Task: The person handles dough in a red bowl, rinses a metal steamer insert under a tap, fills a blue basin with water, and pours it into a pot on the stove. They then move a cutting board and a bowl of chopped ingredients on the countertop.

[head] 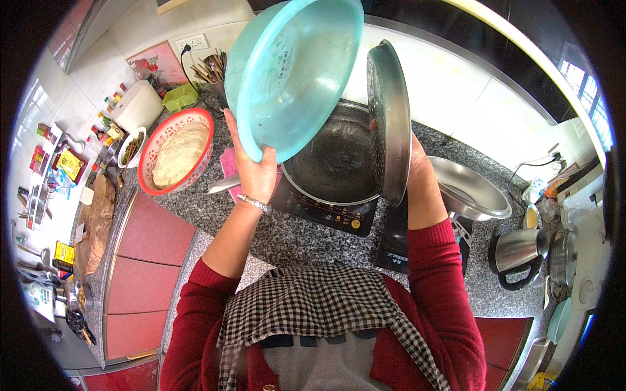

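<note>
My left hand [254, 171] grips the rim of a tilted, translucent teal plastic basin [293, 83], raised above the counter. In my right hand [418, 159] is a round metal steamer tray with holes [391, 122], held nearly on edge; most of the fingers are hidden behind it. Between and below them a dark frying pan [332, 156] sits on an induction cooker [337, 215], its handle pointing left. A pink cloth [229, 163] lies by the handle. At the left stands a red-rimmed bowl [209, 146] of pale dough [178, 154].
To the right are a wide stainless steel basin [469, 190], an electric kettle [521, 251] and a lidded pot [562, 259]. A white bowl of greens [132, 146], a green container [180, 97], a utensil holder [219, 93] and a wooden board [98, 225] stand at the left.
</note>
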{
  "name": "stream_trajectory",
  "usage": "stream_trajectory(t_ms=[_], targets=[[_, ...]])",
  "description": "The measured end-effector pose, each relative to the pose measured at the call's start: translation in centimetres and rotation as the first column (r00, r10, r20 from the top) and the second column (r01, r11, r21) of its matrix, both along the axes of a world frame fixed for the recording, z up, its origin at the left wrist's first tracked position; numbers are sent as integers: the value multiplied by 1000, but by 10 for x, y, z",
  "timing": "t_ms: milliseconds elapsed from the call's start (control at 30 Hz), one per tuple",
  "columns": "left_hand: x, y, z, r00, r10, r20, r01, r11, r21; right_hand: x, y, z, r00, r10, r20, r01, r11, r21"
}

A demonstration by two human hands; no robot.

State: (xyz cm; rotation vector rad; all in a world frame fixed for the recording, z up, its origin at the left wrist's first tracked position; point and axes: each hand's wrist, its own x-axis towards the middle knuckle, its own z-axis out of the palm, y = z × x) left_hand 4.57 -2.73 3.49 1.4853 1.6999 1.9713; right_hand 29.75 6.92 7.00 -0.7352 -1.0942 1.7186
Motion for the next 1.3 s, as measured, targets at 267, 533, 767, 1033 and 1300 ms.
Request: stream_trajectory(t_ms=[267,533,767,1033,1300], targets=[[-3,1,-5,1000,7,-21,-7,1000,-8,-1,6,-4,999,-4,-35,1,997,-83],[3,-2,1,999,16,-47,-16,1000,-5,-2,7,-5,1000,5,-15,-6,997,-80],[-13,1,-1,524,-208,826,171,976,137,-11,13,-1,961,98,260,-111,993,37],[-59,-25,0,65,-320,945,175,936,305,-24,42,-27,725,142,674,-327,932,156],[-78,-45,6,296,-310,904,30,949,315,-46,67,-79,101,-459,883,-813,473,338]])
